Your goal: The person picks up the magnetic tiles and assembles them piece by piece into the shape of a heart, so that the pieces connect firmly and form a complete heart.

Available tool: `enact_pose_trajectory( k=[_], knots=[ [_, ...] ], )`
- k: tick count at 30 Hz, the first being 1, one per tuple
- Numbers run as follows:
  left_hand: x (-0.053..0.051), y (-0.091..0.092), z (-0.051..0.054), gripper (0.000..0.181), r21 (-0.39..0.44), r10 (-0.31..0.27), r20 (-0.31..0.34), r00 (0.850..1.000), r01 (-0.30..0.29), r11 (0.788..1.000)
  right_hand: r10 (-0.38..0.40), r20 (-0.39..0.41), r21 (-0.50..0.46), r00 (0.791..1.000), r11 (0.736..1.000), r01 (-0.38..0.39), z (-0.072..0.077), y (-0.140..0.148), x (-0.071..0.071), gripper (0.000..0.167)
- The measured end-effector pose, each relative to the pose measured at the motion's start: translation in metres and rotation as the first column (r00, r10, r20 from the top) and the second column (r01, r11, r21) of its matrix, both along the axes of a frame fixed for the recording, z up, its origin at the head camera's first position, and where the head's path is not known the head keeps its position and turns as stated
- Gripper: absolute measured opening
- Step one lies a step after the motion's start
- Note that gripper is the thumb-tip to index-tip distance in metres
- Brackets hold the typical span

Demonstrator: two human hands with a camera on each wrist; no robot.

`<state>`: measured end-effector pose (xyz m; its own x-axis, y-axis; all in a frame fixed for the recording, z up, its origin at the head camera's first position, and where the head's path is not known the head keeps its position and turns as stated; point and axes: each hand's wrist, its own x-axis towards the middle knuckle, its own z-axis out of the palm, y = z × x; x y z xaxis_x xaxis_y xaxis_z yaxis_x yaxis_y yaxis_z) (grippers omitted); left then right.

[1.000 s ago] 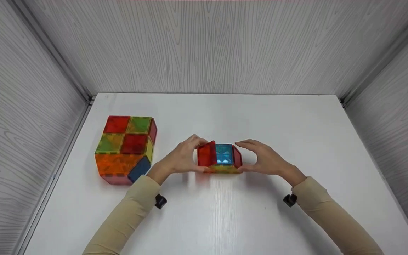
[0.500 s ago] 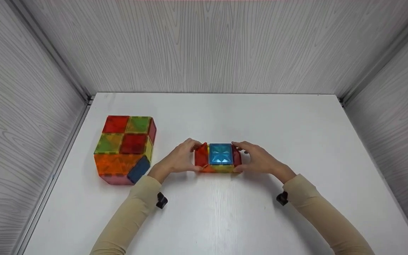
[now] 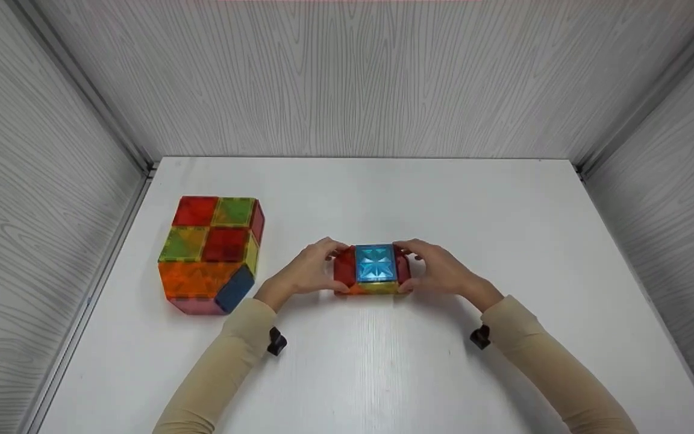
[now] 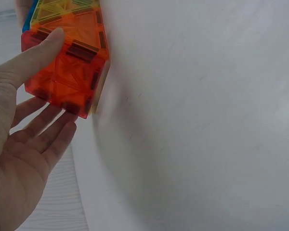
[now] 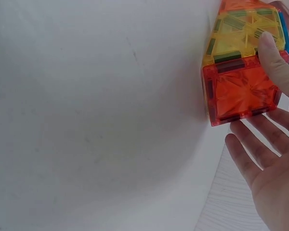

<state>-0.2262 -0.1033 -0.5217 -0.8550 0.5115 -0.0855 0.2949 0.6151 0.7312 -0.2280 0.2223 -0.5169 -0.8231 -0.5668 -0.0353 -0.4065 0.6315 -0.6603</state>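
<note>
Between the two hands a small block of translucent magnetic tiles sits on the table, its blue square tile (image 3: 375, 263) on top. My left hand (image 3: 308, 271) holds the block's left end, at a sloping red tile (image 3: 345, 265). In the left wrist view the thumb presses the front edge beside an orange tile (image 4: 82, 31), with the fingers at the far side. The right hand (image 3: 446, 271) grips the other end around a second red tile (image 5: 243, 89); its thumb lies on the yellow front tile (image 5: 231, 36). The block's back is hidden.
A larger block of magnetic tiles (image 3: 226, 244), with red and green squares on top and a dark blue tile (image 3: 235, 290) at its corner, stands left of the left hand. Grey wood-grain panels (image 3: 347, 78) border the white table (image 3: 371, 374) at back and sides.
The red tile at the left end has swung down from a raised position to lie against the blue tile. My right hand has moved left onto the block.
</note>
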Motion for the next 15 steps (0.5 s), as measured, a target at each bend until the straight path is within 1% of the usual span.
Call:
enact_pose_trajectory(
  k=[2,4,7,8,11,15],
  knots=[
    [0.005,-0.001,-0.002,0.081,-0.001,-0.007,-0.034,0.999,0.007,1.000,0.002,-0.019,0.004,1.000,1.000,-0.002,0.000,0.001,0.004,0.090],
    [0.011,-0.001,-0.004,0.081,0.000,-0.019,-0.084,0.996,0.019,1.000,0.005,-0.038,0.010,0.999,1.000,-0.005,0.000,0.002,0.008,0.091],
    [0.019,-0.002,-0.008,0.078,0.016,-0.043,-0.171,0.984,0.047,0.999,0.021,-0.066,0.001,0.998,1.000,-0.021,0.003,0.004,0.012,0.090],
    [0.021,-0.002,-0.009,0.078,0.020,-0.049,-0.200,0.979,0.054,0.998,0.027,-0.068,-0.006,0.997,1.000,-0.027,0.004,0.004,0.013,0.089],
    [0.026,-0.001,-0.012,0.075,0.022,-0.061,-0.291,0.955,0.070,0.997,0.039,-0.050,-0.031,0.998,0.999,-0.040,0.009,0.004,0.011,0.083],
    [0.032,0.000,-0.017,0.076,-0.001,-0.064,-0.378,0.924,0.069,0.998,0.038,0.034,-0.025,0.999,0.999,-0.037,0.014,0.000,0.001,0.073]
  ],
)
